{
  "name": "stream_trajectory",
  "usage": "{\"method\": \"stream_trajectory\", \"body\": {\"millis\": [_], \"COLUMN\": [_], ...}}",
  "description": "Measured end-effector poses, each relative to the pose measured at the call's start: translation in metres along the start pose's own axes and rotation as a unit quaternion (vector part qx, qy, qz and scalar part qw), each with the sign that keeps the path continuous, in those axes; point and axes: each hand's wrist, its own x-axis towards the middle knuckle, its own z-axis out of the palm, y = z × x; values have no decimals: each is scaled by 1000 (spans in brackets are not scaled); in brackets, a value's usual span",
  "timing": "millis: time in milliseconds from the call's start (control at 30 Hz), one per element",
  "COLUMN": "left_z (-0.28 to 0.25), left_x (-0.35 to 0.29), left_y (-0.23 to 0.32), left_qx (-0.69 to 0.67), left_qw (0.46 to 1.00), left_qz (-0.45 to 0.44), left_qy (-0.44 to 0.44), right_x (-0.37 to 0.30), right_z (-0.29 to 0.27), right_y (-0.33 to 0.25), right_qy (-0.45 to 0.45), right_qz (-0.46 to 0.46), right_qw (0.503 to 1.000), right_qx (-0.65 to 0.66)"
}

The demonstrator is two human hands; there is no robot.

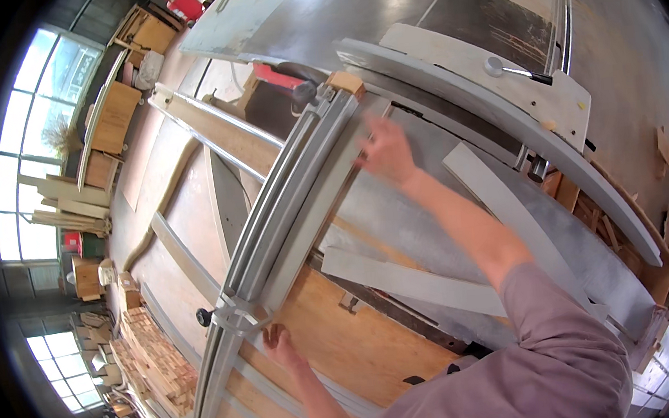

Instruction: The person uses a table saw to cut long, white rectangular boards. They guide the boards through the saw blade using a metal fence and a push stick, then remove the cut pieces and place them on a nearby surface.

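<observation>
A pale grey strip [313, 211] lies along the metal fence [277, 178]. My left hand [281, 348] is at the near end of this strip, close to the metal stop [241, 317] with its black knob. Its fingers are curled together, and whatever may be between them is hidden. My right hand [390, 151] is beside the strip's far end, its fingers apart and slightly blurred, with nothing visible in them. Two more grey strips, one slanting [411, 280] and one longer [503, 203], rest on the grey metal table under and beside my right arm.
A small wood block [347, 84] sits at the fence's far end, near a red and black machine part [281, 78]. A long curved grey guard [501, 129] crosses the right side. Plywood [360, 329] covers the near surface. Stacked wood pieces [154, 357] stand at left.
</observation>
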Motion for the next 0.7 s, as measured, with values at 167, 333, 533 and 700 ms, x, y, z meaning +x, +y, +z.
{"method": "stream_trajectory", "body": {"millis": [167,333,533,700], "left_z": [10,19,40,46], "left_x": [19,41,65,60], "left_y": [-4,-12,-20,-34], "left_qx": [-28,-70,-105,-127], "left_qw": [993,984,970,980], "left_qz": [-106,-162,-185,-133], "left_qy": [-34,-22,114,72], "right_x": [-16,-16,-17,-19], "right_z": [2,10,12,18], "right_y": [-13,-27,-19,-13], "right_qy": [19,59,51,33], "right_qz": [-120,-95,-88,-100], "right_qw": [990,990,992,993], "right_qx": [69,82,75,50]}}
